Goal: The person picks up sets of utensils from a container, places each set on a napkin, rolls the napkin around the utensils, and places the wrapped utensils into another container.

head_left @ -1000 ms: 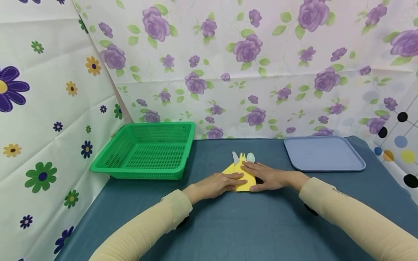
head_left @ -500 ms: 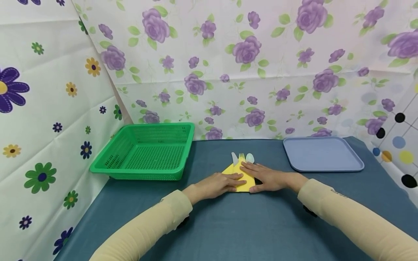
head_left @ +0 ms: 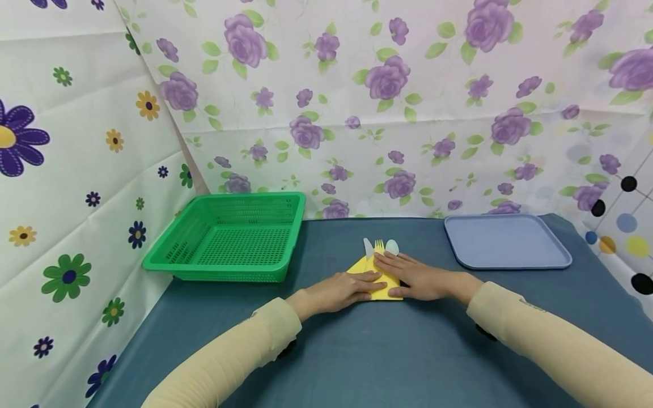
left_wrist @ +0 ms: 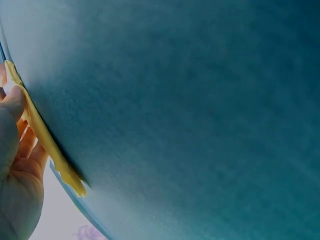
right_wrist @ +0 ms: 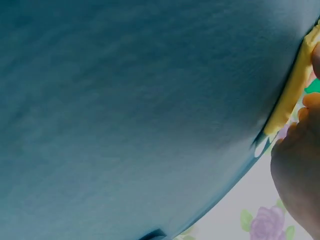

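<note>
A folded yellow napkin [head_left: 380, 294] lies on the dark blue table, with a knife [head_left: 368, 247], a yellow fork [head_left: 379, 246] and a pale spoon [head_left: 391, 246] sticking out of its far end. Across its left side my left hand [head_left: 339, 290] lies with fingers extended, pressing the cloth. My right hand [head_left: 423, 279] rests on the right side, fingers straight over the napkin below the spoon. In the left wrist view the left hand [left_wrist: 22, 165] touches the napkin's edge [left_wrist: 50, 142]. The right wrist view catches the right hand [right_wrist: 300, 160] against the napkin [right_wrist: 289, 97].
A green plastic basket [head_left: 214, 266] with perforated sides stands at the back left. At the back right lies a light blue tray [head_left: 507, 241]. Flowered cloth [head_left: 347, 153] hangs behind the table [head_left: 388, 357], and a second patterned cloth [head_left: 92, 170] hangs on the left.
The right thumb has moved up slightly, uncovering the napkin's near right corner. The left hand and cutlery stay in place.
</note>
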